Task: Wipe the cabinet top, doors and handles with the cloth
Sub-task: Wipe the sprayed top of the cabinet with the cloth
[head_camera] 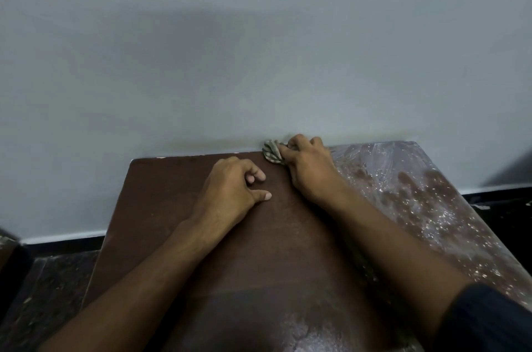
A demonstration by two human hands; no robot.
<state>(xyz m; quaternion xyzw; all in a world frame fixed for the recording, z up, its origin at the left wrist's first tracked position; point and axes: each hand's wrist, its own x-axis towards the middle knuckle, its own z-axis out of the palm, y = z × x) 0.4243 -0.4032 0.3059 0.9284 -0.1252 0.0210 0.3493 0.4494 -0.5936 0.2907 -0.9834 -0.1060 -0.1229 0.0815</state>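
No brand, label or writing can be read anywhere in the head view. The brown cabinet top (259,251) has its far edge butted against the pale grey wall (259,49), with chipped light flecks along that edge near the left corner. Its left edge drops to the dark speckled floor (51,288); its right edge slopes away toward a black skirting strip (503,193). The left and middle of the top look dark and clean, and offer bare surface on both sides of the left hand. The right part is filmed with whitish dust and bright specks (426,196), streaked by smears.

The right hand (309,167) reaches to the far edge, knuckles up, its fingers curled round a bunched striped cloth (272,153), which presses on the top right at the wall line, just left of the hand. The right forearm runs diagonally back to a dark sleeve (489,320) at the lower right.

The left hand (233,187) rests on the top, near the right hand but apart from it, fingers loosely curled, thumb stretched along the wood, holding nothing.
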